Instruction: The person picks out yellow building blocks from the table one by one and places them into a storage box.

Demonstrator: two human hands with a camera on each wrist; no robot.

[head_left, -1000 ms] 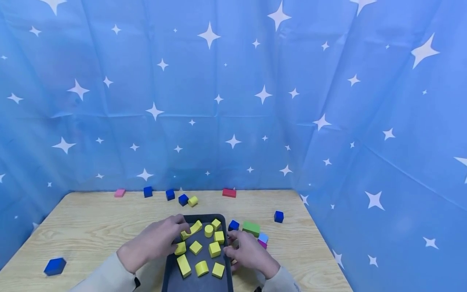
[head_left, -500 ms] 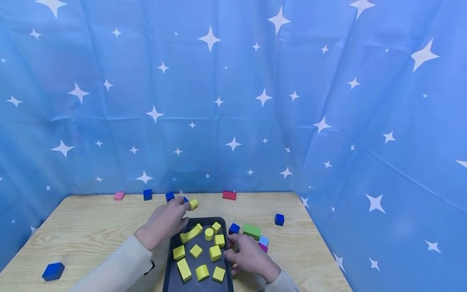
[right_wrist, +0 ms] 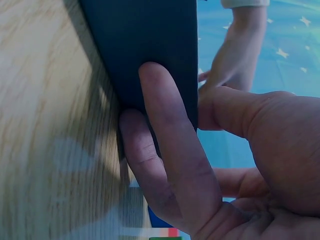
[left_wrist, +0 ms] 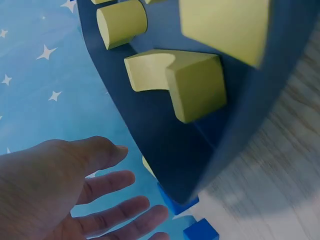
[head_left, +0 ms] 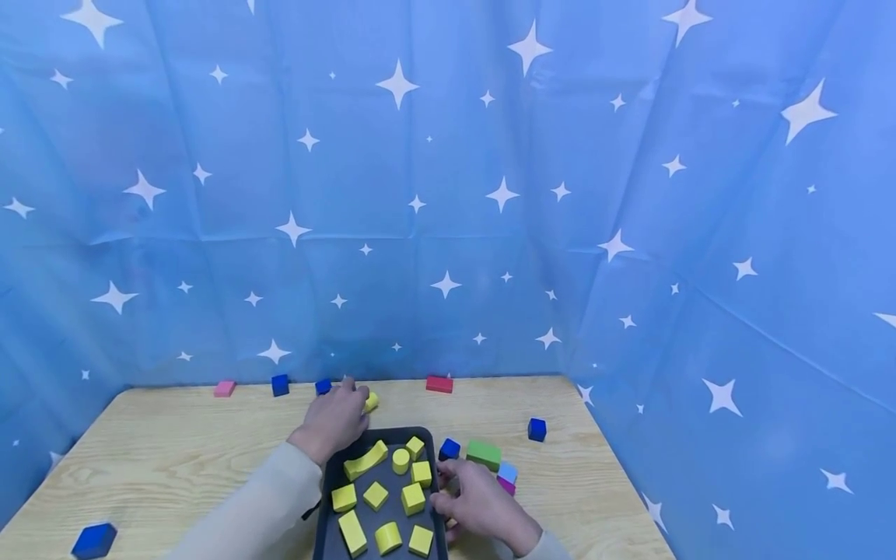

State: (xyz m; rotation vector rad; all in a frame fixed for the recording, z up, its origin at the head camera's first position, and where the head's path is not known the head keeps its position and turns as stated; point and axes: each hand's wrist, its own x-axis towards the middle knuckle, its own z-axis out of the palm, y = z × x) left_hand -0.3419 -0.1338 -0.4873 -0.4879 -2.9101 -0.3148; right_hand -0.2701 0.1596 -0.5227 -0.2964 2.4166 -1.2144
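Note:
A dark shallow tray (head_left: pixel 409 430) holds several yellow blocks, including a curved piece (head_left: pixel 366 460) and a short cylinder (head_left: pixel 400 461). My left hand (head_left: pixel 336 420) reaches past the tray's far left corner, close beside a yellow cylinder (head_left: pixel 371 401) lying on the table. In the left wrist view the left hand's fingers (left_wrist: pixel 117 215) are spread, with nothing between them. My right hand (head_left: pixel 479 502) grips the tray's right side. Two of its fingers (right_wrist: pixel 167 110) lie along the outer wall (right_wrist: pixel 140 35), and the thumb meets the rim.
Along the wooden table's (head_left: pixel 182 451) back edge lie a pink block (head_left: pixel 225 389), blue cubes (head_left: pixel 280 385) and a red block (head_left: pixel 439 384). Right of the tray are blue, green (head_left: pixel 484 454), light blue and magenta blocks. A starry blue curtain (head_left: pixel 350 155) stands behind.
My left hand has left the curved yellow block at the tray's left side and moved away to the back, up to the loose yellow cylinder. The right hand stays at the tray's side.

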